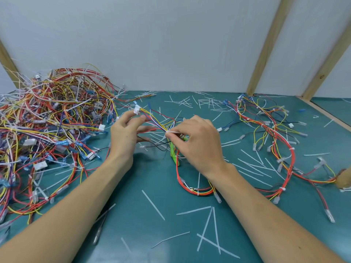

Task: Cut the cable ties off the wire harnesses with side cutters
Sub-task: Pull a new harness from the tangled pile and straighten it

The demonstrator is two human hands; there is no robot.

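Teal matting covers the bench [152,234], backed by a white wall with wooden battens. Both hands work one wire harness [157,122] at the centre. The left hand [123,137] pinches its wires just below a white connector [136,110]. The right hand [197,141] pinches a white cable tie [171,132] and curls around green-handled side cutters [173,152]. Tangled harnesses [47,120] are piled at left; another harness [275,139] lies at right, among cut ties [152,205].

Bright even light, soft shadows, wide-angle bowing
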